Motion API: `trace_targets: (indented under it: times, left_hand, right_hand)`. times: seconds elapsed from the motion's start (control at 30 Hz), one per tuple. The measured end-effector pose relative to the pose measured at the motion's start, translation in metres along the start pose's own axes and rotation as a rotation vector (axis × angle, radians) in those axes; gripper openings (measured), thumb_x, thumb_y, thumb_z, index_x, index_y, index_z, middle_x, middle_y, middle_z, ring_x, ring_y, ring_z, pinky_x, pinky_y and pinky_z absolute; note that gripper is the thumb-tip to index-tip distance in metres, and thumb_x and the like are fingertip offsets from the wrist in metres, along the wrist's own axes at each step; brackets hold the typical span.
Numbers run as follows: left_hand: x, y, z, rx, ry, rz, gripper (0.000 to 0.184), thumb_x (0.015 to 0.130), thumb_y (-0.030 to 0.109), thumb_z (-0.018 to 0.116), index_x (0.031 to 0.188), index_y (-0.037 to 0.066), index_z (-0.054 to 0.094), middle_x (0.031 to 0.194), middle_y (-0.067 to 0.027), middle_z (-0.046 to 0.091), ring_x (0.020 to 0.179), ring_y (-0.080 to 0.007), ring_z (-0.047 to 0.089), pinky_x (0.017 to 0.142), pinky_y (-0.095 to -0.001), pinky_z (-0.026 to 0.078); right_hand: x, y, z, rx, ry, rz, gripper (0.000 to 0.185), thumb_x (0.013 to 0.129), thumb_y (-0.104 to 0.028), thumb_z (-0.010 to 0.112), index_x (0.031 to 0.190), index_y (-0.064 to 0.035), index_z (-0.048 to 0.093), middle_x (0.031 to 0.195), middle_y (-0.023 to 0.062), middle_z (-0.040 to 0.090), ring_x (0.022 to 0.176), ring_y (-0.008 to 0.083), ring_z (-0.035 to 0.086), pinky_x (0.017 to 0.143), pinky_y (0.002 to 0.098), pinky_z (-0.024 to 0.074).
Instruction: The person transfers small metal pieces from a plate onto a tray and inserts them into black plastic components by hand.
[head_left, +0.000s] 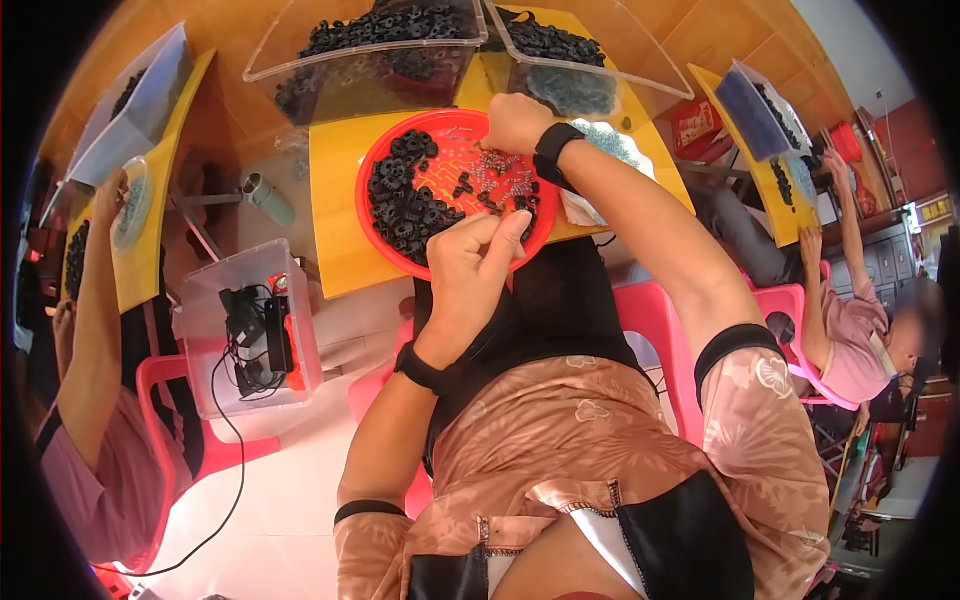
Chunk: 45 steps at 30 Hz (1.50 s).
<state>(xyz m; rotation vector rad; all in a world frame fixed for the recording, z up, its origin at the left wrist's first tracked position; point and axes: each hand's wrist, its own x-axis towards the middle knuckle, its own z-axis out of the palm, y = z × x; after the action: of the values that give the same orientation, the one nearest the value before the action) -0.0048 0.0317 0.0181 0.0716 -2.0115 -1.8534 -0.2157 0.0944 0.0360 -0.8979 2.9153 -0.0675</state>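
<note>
A round red tray (370, 228) on the yellow table holds a heap of small black parts (405, 205) on its left side and scattered small metal pieces (508, 172) on its right. My left hand (468, 270) is over the tray's front rim, thumb and forefinger pressed together near some black parts; what lies between them is too small to name. Farther back, my right hand (518, 125) is curled at the tray's back right edge above the metal pieces, its fingertips mostly hidden. Beside it, a white scalloped dish (640, 160) holds small bluish pieces.
Two clear bins of black parts (375, 80) (560, 85) stand behind the tray. A clear box (250, 400) with black cables is at the lower left. People work at yellow tables on both sides, their arms (90, 330) (815, 290) apart from mine.
</note>
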Motion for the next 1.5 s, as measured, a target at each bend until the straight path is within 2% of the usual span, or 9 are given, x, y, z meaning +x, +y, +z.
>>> trace_targets:
  times: [0.13,0.27,0.57,0.8,0.97,1.17,1.27,1.37,1.5]
  left_hand:
    - [0.003,-0.011,0.0,-0.087,0.066,-0.054,0.027,0.091,0.019,0.063,0.075,-0.002,0.062,0.063,-0.0056,0.058,0.055,-0.0091,0.052,0.05,-0.0257,0.04]
    - [0.012,-0.016,-0.011,-0.316,0.079,-0.185,0.021,0.094,0.019,0.059,0.107,0.002,0.058,0.086,-0.0036,0.065,0.064,-0.005,0.054,0.056,-0.0183,0.039]
    - [0.015,-0.026,-0.012,-0.344,0.118,-0.215,0.023,0.093,0.013,0.059,0.111,0.0,0.057,0.09,-0.0063,0.065,0.066,-0.0078,0.057,0.059,-0.0193,0.043]
    - [0.017,-0.024,-0.017,-0.37,0.234,-0.169,0.019,0.093,0.01,0.058,0.108,0.0,0.057,0.09,-0.0066,0.064,0.067,-0.0075,0.057,0.059,-0.0189,0.043]
    - [0.018,-0.028,-0.021,-0.348,0.307,-0.133,0.016,0.092,0.009,0.059,0.106,0.002,0.057,0.087,-0.0033,0.062,0.067,-0.0057,0.055,0.059,-0.0184,0.041]
    - [0.017,-0.033,-0.017,-0.29,0.316,-0.091,0.016,0.091,0.008,0.06,0.106,0.002,0.056,0.083,0.0005,0.059,0.066,-0.0043,0.054,0.058,-0.0181,0.041]
    - [0.016,-0.033,-0.016,-0.265,0.315,-0.082,0.016,0.091,0.008,0.06,0.106,0.002,0.056,0.084,0.0003,0.059,0.066,-0.0042,0.054,0.059,-0.0184,0.041]
    - [0.016,-0.033,-0.017,-0.263,0.308,-0.086,0.016,0.091,0.008,0.06,0.106,0.002,0.056,0.084,0.0001,0.059,0.066,-0.0043,0.054,0.06,-0.0187,0.042]
    - [0.018,-0.034,-0.021,-0.278,0.299,-0.106,0.016,0.091,0.008,0.06,0.105,0.002,0.057,0.084,-0.0001,0.059,0.067,-0.0045,0.054,0.06,-0.0189,0.042]
  right_hand:
    - [0.004,0.017,-0.003,0.149,-0.074,-0.088,0.028,0.075,-0.027,0.073,0.084,-0.0006,0.071,0.076,0.0163,0.07,0.074,0.0282,0.07,0.068,0.0388,0.0548]
    - [-0.031,0.015,-0.024,0.708,-0.247,-0.034,0.021,0.085,-0.019,0.067,0.076,0.0,0.068,0.071,0.0049,0.068,0.051,0.007,0.057,0.047,0.0234,0.0431]
    - [-0.06,0.018,-0.008,0.814,-0.043,-0.124,0.017,0.086,-0.013,0.066,0.082,0.0031,0.065,0.069,0.0064,0.067,0.053,0.0094,0.061,0.047,0.0239,0.0455]
    - [-0.072,0.018,-0.007,0.571,0.222,-0.212,0.018,0.084,-0.015,0.068,0.084,0.003,0.066,0.068,0.0104,0.067,0.051,0.0132,0.062,0.05,0.0262,0.0483]
    - [-0.079,0.009,0.003,0.521,0.187,-0.284,0.017,0.081,-0.017,0.069,0.083,-0.0009,0.067,0.071,0.0118,0.068,0.062,0.021,0.066,0.058,0.0317,0.0506]
    - [-0.071,-0.009,0.007,0.29,0.096,-0.135,0.016,0.078,-0.019,0.069,0.079,-0.0038,0.066,0.075,0.0138,0.067,0.076,0.0329,0.065,0.068,0.0419,0.0497]
    - [-0.06,-0.011,0.014,0.224,0.069,-0.161,0.015,0.077,-0.019,0.07,0.078,-0.0051,0.066,0.078,0.0139,0.067,0.081,0.0331,0.064,0.069,0.0432,0.0488]
    - [-0.059,-0.01,0.017,0.237,0.11,-0.194,0.018,0.077,-0.017,0.066,0.078,0.0003,0.066,0.08,0.0213,0.066,0.082,0.0378,0.064,0.069,0.0465,0.0501]
    - [-0.06,-0.001,0.018,0.219,0.108,-0.172,0.014,0.078,-0.018,0.069,0.079,-0.0054,0.065,0.079,0.0143,0.066,0.081,0.0331,0.064,0.069,0.0428,0.0483]
